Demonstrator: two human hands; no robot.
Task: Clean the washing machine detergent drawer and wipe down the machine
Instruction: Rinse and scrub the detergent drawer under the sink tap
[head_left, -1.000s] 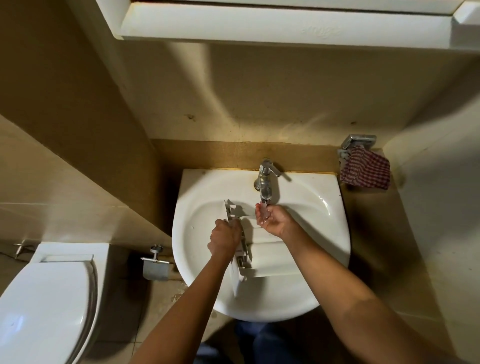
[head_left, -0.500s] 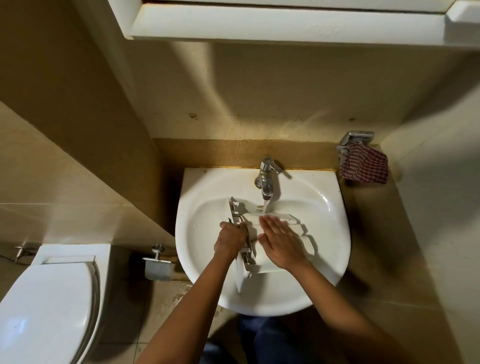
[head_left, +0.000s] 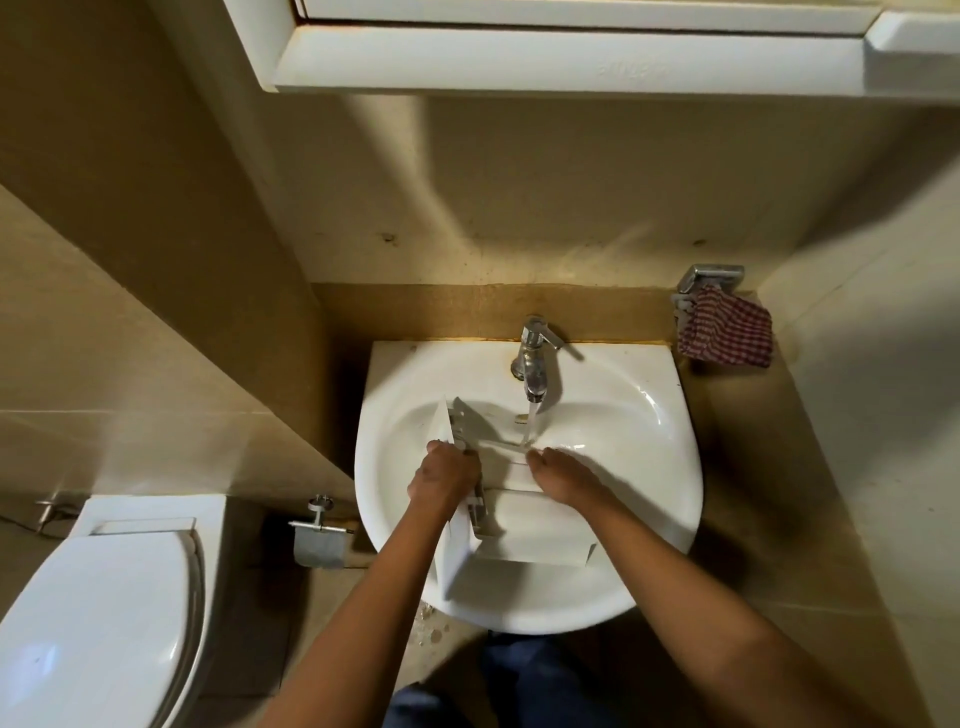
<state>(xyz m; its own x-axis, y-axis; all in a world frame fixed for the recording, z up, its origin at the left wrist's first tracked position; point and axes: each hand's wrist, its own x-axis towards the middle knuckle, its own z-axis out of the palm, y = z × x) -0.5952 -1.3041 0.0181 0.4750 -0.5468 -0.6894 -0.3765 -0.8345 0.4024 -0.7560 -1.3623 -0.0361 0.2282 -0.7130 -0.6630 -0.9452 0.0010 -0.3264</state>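
Left hand (head_left: 444, 480) grips drawer (head_left: 535, 525) in sink (head_left: 649, 415) beneath tap (head_left: 532, 353).

Smooth white plastic with a wet sheen: detergent drawer (head_left: 535, 525). Glossy white ceramic: sink basin (head_left: 631, 400). Shiny chromed metal: faucet (head_left: 532, 353). Woven red-and-white fabric, soft, matt: checked cloth (head_left: 727, 332). Glossy white plastic: toilet lid (head_left: 104, 623). Dull grey metal: paper holder (head_left: 318, 540). Smooth beige satin finish: wall tiles (head_left: 156, 405).

1. A white sink (head_left: 670, 467) stands against the back wall.
2. A chrome tap (head_left: 532, 353) stands on its back rim, with water running.
3. The white detergent drawer (head_left: 535, 525) sits in the bowl, its far end under the stream.
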